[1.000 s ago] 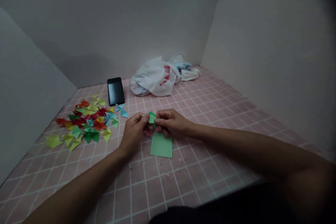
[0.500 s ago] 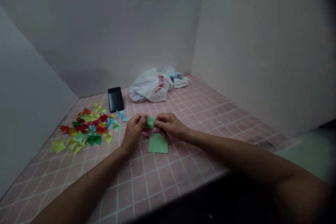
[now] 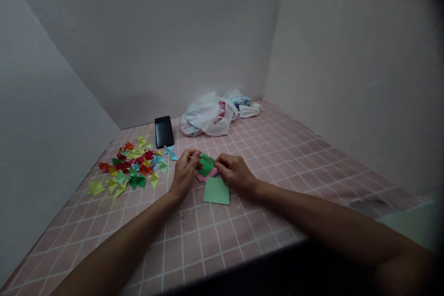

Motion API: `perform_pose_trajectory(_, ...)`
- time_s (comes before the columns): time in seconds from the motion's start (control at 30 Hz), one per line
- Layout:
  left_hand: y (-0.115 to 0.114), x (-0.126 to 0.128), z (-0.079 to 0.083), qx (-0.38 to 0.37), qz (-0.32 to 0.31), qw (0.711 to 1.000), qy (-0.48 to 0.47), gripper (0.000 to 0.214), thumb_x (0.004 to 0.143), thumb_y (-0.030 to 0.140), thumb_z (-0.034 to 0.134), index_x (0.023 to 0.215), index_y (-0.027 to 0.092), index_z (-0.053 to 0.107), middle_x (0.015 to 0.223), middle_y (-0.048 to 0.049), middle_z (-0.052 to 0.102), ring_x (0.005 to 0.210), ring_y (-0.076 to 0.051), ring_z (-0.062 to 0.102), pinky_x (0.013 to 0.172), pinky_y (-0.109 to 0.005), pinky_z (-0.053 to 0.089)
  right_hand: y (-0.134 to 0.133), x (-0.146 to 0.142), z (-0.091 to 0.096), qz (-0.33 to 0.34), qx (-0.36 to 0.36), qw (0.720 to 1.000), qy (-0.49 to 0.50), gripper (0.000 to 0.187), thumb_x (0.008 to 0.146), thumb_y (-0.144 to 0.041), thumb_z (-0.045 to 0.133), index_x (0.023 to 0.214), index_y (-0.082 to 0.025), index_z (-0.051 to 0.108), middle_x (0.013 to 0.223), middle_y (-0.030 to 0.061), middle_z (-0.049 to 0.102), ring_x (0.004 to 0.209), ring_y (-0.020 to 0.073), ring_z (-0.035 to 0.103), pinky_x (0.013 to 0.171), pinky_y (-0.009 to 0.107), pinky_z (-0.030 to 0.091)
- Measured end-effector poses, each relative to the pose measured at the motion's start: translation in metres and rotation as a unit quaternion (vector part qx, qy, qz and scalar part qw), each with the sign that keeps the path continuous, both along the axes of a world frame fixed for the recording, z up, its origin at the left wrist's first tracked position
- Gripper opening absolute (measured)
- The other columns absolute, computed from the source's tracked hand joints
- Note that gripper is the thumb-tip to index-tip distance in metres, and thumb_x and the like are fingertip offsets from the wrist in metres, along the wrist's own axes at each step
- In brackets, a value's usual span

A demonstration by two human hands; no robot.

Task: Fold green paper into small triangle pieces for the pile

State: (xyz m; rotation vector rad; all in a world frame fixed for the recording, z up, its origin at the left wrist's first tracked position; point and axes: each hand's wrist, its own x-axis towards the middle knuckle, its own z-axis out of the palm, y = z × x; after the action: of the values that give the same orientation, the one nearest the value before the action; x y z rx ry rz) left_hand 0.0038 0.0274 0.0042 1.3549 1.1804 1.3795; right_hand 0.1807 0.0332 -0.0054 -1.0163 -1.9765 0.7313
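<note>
My left hand (image 3: pixel 184 173) and my right hand (image 3: pixel 235 171) meet over the pink tiled table (image 3: pixel 277 148), both pinching a small folded green paper piece (image 3: pixel 206 165) held between them. Just under the hands lie a few pink paper pieces (image 3: pixel 203 177). A flat light-green paper sheet (image 3: pixel 217 190) lies on the table right in front of my right hand.
A pile of several folded paper pieces (image 3: pixel 130 169) in red, green, yellow and blue lies to the left. A black phone (image 3: pixel 164 131) stands behind it. A white plastic bag (image 3: pixel 211 114) sits in the back corner. Grey walls enclose the table on three sides.
The green piece looks larger and more spread out between my fingers than before. The camera view has shifted slightly; both hands stay in the same spot above the sheet.
</note>
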Motion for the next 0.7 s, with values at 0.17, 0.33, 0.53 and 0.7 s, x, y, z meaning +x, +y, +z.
perform_pose_trajectory(0.17, -0.007, 0.008, 0.001, -0.027, -0.028, 0.999, 0.021, 0.032, 0.081, 0.047, 0.072, 0.082, 0.016, 0.065, 0.071, 0.0002, 0.064, 0.063, -0.013, 0.060, 0.059, -0.023, 0.048, 0.006, 0.009, 0.004, -0.039, 0.115, 0.990, -0.069, 0.017, 0.091, -0.016, 0.053, 0.074, -0.018, 0.054, 0.078, 0.0073, 0.061, 0.074, 0.0183, 0.055, 0.067, 0.030, 0.039)
perform_pose_trajectory(0.33, -0.019, 0.020, 0.005, -0.051, -0.057, 0.997, -0.008, 0.030, 0.084, 0.045, 0.071, 0.082, 0.016, 0.065, 0.078, -0.0005, 0.066, 0.072, -0.016, 0.066, 0.067, -0.027, 0.054, -0.001, 0.008, 0.010, -0.020, 0.348, 0.907, -0.235, 0.030, 0.103, -0.019, 0.038, 0.089, -0.015, 0.064, 0.077, 0.0095, 0.061, 0.069, 0.0198, 0.052, 0.061, 0.033, 0.034)
perform_pose_trajectory(0.53, -0.017, 0.017, 0.004, -0.105, -0.055, 0.988, -0.103, 0.026, 0.077, 0.036, 0.078, 0.085, 0.015, 0.066, 0.074, 0.0002, 0.070, 0.065, -0.013, 0.066, 0.061, -0.022, 0.052, 0.000, 0.008, 0.006, -0.013, 0.310, 0.935, -0.169, 0.026, 0.103, -0.028, 0.044, 0.092, -0.014, 0.063, 0.086, 0.0103, 0.063, 0.076, 0.0197, 0.056, 0.066, 0.032, 0.040)
perform_pose_trajectory(0.7, -0.017, 0.018, 0.005, -0.146, -0.027, 0.980, -0.132, 0.037, 0.071, 0.037, 0.083, 0.092, 0.017, 0.061, 0.079, -0.0017, 0.075, 0.068, -0.016, 0.072, 0.063, -0.025, 0.055, 0.011, 0.011, 0.001, 0.001, 0.119, 0.993, 0.006, 0.013, 0.093, -0.027, 0.062, 0.088, -0.016, 0.059, 0.086, 0.0045, 0.061, 0.072, 0.0148, 0.053, 0.066, 0.027, 0.041)
